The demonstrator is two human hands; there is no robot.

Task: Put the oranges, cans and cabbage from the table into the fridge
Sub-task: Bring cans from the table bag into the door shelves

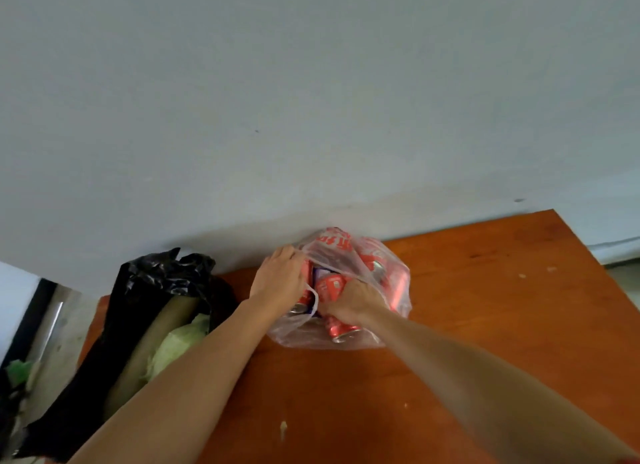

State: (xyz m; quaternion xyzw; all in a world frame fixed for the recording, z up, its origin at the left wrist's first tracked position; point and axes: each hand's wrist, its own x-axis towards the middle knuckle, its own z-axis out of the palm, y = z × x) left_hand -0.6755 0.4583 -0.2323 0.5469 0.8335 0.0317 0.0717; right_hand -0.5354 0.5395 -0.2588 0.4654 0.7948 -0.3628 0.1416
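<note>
Several cans (pixel 343 330) in bag (pixel 398 290), centre frame. Your left hand (pixel 280 280) pinches bag rim; right hand (pixel 349 301) grips one can (pixel 330 285) inside. Cabbage (pixel 176 346) lower left. Likely little done yet.

The single head view looks forward and down across the table (pixel 485 308) from its near edge toward the wall (pixel 311 100), close above, rolled slightly.

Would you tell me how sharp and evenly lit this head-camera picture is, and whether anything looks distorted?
Head view: light soft and even, no glare on the table; the wall meets it on a tilted line; forearms smear near the lower edge; the cans in the clear bag are soft, print unreadable.
</note>
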